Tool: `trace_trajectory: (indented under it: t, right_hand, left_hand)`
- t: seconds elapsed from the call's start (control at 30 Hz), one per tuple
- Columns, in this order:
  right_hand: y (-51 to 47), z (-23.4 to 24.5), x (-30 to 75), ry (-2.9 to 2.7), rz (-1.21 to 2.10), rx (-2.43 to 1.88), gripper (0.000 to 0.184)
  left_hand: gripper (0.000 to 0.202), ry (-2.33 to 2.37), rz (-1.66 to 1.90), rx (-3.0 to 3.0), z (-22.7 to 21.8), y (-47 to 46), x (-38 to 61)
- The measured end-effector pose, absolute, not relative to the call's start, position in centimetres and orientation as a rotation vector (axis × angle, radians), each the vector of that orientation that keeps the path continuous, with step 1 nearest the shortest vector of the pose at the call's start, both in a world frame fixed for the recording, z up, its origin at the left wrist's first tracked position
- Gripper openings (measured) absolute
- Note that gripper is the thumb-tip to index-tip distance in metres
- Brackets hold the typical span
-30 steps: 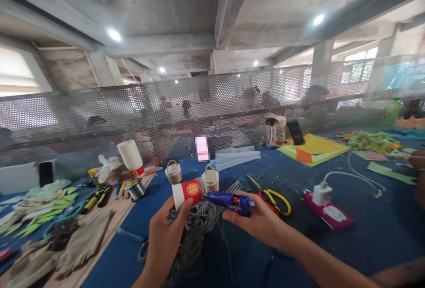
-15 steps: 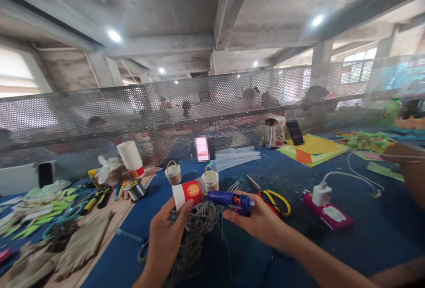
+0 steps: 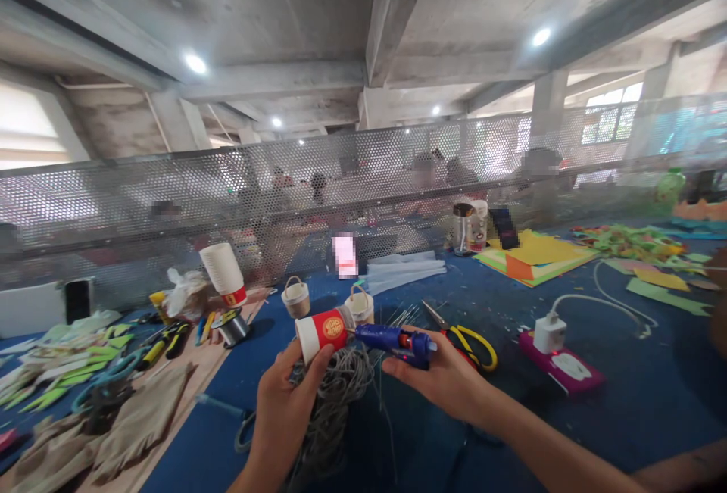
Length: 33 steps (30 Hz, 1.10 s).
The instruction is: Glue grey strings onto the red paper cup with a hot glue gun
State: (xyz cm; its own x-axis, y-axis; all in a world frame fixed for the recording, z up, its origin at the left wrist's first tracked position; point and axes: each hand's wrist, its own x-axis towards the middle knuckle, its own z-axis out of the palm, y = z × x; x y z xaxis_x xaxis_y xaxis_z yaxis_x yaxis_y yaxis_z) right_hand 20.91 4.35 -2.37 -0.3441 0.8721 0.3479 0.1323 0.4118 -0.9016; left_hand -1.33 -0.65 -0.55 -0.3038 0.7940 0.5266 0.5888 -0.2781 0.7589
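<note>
My left hand (image 3: 292,379) is closed round a red and white paper cup (image 3: 322,332), tipped on its side with grey cord about its right end. In my right hand (image 3: 448,379) is a blue hot glue gun (image 3: 391,343), its nozzle at the corded end of the cup; whether it touches I cannot tell. A tangled bundle of grey cord (image 3: 335,394) lies below the cup. Two small cord-wrapped buckets with handles stand behind, the left bucket (image 3: 296,298) apart and the right bucket (image 3: 362,305) partly hidden by the cup.
Yellow-handled scissors (image 3: 474,345) lie right of the glue gun. A magenta power strip (image 3: 562,364) holds a white charger (image 3: 550,332). Stacked paper cups (image 3: 221,269), a wire spool (image 3: 232,326) and gloves (image 3: 148,417) are at left. Coloured paper (image 3: 545,251) lies before the perforated metal screen (image 3: 295,175).
Another person's arm at the far right has drawn back toward the frame edge. My hands, the cup and the glue gun have hardly moved.
</note>
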Motion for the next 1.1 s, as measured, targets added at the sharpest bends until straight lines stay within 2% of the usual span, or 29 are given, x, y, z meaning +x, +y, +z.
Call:
trace_trajectory:
  t: [0.33,0.63,1.1]
  right_hand:
    - [3.9,-1.1,21.2,-1.728,1.116,-0.866,0.032]
    - [3.7,0.0,21.3,-1.743,1.153,-0.822,0.025]
    - [3.8,0.2,21.5,-1.753,1.113,-0.829,0.029]
  left_hand:
    - [0.035,1.773,1.630,1.819,-1.0,-0.5,-1.6]
    - [0.032,1.768,1.589,2.080,-1.7,-0.3,-2.1]
    - [0.021,1.720,1.573,2.497,-1.8,-0.2,-2.1]
